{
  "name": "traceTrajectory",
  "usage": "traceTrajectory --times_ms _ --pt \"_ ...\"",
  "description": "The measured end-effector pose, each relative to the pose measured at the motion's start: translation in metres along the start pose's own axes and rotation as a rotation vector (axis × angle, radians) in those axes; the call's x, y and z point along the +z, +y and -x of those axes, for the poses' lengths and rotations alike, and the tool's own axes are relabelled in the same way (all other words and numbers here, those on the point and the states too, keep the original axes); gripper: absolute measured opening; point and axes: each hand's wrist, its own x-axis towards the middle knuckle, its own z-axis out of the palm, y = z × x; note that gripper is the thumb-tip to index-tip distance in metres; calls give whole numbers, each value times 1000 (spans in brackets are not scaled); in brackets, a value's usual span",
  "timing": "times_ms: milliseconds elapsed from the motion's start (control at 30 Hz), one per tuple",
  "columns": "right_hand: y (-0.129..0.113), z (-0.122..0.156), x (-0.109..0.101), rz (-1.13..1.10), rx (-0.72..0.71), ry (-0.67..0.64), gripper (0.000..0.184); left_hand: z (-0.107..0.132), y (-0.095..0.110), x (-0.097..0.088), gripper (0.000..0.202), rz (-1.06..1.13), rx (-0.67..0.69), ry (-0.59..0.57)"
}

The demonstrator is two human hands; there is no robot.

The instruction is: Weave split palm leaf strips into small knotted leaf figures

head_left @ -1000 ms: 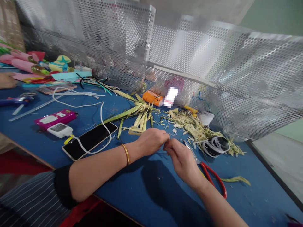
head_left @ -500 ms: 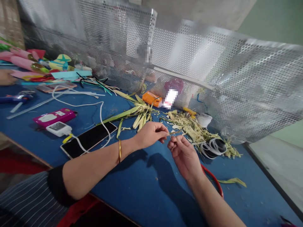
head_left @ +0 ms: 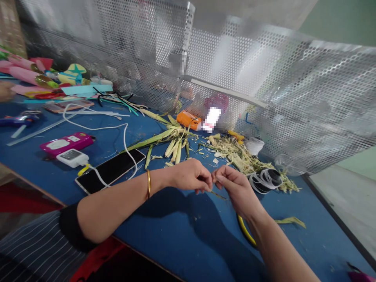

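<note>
Close together over the blue table [head_left: 176,243], my left hand [head_left: 192,176] and my right hand [head_left: 232,186] meet at their fingertips. A thin, dry leaf strip [head_left: 219,195] sticks out from the pinched fingers of my left hand. My right thumb and index finger are pinched right beside it; what lies between them is too small to make out. Beneath my right forearm shows a curved yellow piece [head_left: 246,231], its remainder hidden. To the right of my right hand is a black spool with white cord [head_left: 266,181].
Green-yellow leaf stalks [head_left: 176,137] and shredded plant scraps [head_left: 235,154] lie behind my hands. On the left are a phone [head_left: 108,172], white cable [head_left: 126,137], magenta device [head_left: 67,144] and another person's hand [head_left: 6,92]. A perforated metal screen [head_left: 229,66] stands behind.
Both hands have come together and moved slightly lower. The leaf strip now points down to the right. The yellow curved piece has come into view; a red curved piece is now out of sight.
</note>
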Motion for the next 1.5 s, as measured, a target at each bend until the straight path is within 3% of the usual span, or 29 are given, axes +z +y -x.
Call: traceTrajectory --times_ms 67,133,233,400,500,633,700,800,967,1200,1500 --pt "2 -2 0 -264 89 1 22 0 4 -2 7 295 -30 12" --pt "7 -3 4 -445 149 38 22 -1 4 -1 5 462 -26 113" --pt "14 -4 13 -594 168 128 19 -5 -1 3 5 550 -40 267" --pt "18 -2 33 -614 32 307 15 -11 -7 11 8 559 -199 453" --pt "20 1 42 -520 -2 394 15 -12 -8 15 9 439 -247 539" --pt "22 5 43 -198 -47 459 15 -9 -10 19 7 -49 -182 603" --pt "22 7 42 36 -115 447 17 -8 -10 22 9 -268 -160 605" --pt "25 9 40 292 -201 391 19 -6 -14 26 14 -432 -138 572" --pt "30 6 33 417 -171 303 18 -7 -23 29 18 -563 -109 516" --pt "16 1 15 365 -141 203 18 -3 -16 26 17 -616 -144 551" --pt "19 8 16 553 -149 129 17 -1 -11 35 15 -788 -236 523"
